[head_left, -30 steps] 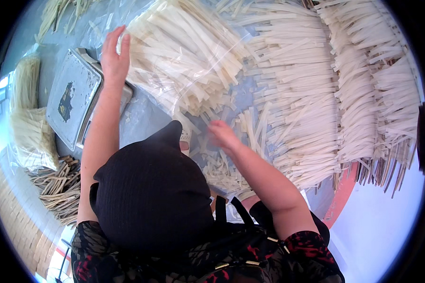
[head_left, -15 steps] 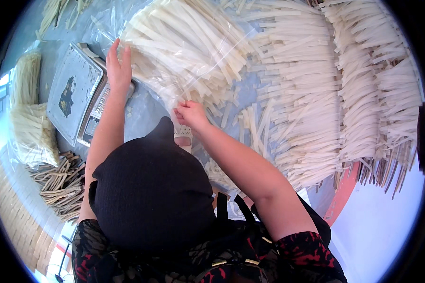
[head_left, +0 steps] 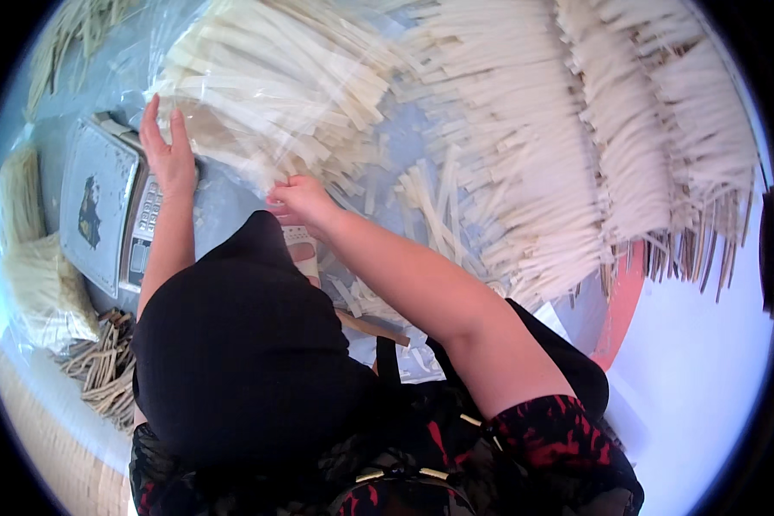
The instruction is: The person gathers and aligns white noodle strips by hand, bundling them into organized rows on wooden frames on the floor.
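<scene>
A clear plastic bag (head_left: 232, 129) filled with long, flat, cream-coloured strips (head_left: 292, 77) lies in front of me. At the bag's left edge is my left hand (head_left: 170, 155), its fingers stretched out and apart beside the plastic. My right hand (head_left: 305, 199) pinches the bag's near corner between thumb and fingers. Just left of my left forearm stands a grey weighing scale (head_left: 95, 206) with a worn metal plate and a keypad. My left arm covers part of the scale's near side.
Long rows of the same strips (head_left: 525, 146) cover the right side of the table. Loose strips (head_left: 439, 198) lie between them and the bag. Filled bags (head_left: 47, 284) stand at the far left, near a pile of brown sticks (head_left: 107, 370). A red table edge (head_left: 625, 301) shows at right.
The bag, both hands and the surroundings sit further left in the picture, as the view has shifted. My right hand keeps its pinch on the bag; my left stays spread.
</scene>
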Demonstrator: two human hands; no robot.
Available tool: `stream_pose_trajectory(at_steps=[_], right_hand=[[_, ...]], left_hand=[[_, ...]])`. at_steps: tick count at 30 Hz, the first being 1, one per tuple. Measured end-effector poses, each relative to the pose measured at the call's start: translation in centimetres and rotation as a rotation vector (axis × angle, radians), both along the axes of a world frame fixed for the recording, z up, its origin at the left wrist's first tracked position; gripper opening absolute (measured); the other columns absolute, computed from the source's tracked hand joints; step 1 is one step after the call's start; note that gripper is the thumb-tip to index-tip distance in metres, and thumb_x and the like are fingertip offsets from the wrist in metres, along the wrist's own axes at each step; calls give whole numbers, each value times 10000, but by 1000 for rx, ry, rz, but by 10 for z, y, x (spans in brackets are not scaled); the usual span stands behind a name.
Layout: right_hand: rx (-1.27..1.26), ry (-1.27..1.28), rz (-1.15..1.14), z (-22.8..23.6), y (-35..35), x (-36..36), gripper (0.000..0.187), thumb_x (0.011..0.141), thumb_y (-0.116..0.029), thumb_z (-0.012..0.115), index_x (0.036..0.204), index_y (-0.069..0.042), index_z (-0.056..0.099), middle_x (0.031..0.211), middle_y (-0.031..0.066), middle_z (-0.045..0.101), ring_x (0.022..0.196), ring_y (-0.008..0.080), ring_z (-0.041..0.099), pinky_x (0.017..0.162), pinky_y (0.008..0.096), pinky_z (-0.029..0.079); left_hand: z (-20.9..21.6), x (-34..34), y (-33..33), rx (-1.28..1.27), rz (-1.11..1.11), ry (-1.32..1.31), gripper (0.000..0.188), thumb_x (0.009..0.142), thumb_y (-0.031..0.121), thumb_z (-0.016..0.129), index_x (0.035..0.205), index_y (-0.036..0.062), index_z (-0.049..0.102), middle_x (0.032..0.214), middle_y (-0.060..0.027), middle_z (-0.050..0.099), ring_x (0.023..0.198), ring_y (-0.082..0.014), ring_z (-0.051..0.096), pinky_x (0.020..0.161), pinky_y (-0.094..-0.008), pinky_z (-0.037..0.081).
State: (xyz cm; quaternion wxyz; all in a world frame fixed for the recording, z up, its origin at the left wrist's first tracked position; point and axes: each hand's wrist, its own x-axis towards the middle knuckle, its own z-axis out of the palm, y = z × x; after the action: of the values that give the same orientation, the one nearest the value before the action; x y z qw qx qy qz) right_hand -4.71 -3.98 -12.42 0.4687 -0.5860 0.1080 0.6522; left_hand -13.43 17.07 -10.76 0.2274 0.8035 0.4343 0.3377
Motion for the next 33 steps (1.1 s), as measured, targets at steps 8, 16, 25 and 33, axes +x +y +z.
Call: stream_pose_trajectory(at_steps=[8, 16, 25, 33], right_hand=[[-165, -1022, 115, -21, -166, 70, 328, 828, -214, 652, 1110, -53, 604, 959, 130, 640, 825, 219, 650, 716, 325, 517], [-684, -1289, 461, -21, -245, 82, 685, 690, -358, 760, 1227, -46, 472, 1135, 173, 540, 1040, 339, 549, 879, 448, 447], [-513, -1287, 469, -40, -248, 82, 350, 663, -251, 711, 897, -49, 547, 986, 173, 589, 936, 367, 575, 770, 442, 466], [-285, -1076, 445, -10, -246, 60, 351, 712, -272, 676, 936, -60, 508, 871, 184, 648, 784, 416, 622, 710, 485, 495]], left_hand=[[44, 39, -78, -92, -486, -200, 276, 858, -38, 562, 1095, 63, 661, 1147, -119, 585, 1057, -251, 553, 895, -327, 448], [33, 54, -141, -287, -908, -65, 311, 748, -103, 561, 958, 83, 694, 1062, -81, 607, 996, -254, 572, 837, -318, 467], [33, 52, -148, -299, -898, 26, 280, 774, -90, 559, 948, 82, 695, 1053, -72, 618, 1002, -259, 575, 849, -321, 467], [37, 53, -152, -340, -916, 62, 263, 792, -79, 552, 950, 77, 693, 1050, -72, 617, 1000, -259, 577, 866, -322, 459]])
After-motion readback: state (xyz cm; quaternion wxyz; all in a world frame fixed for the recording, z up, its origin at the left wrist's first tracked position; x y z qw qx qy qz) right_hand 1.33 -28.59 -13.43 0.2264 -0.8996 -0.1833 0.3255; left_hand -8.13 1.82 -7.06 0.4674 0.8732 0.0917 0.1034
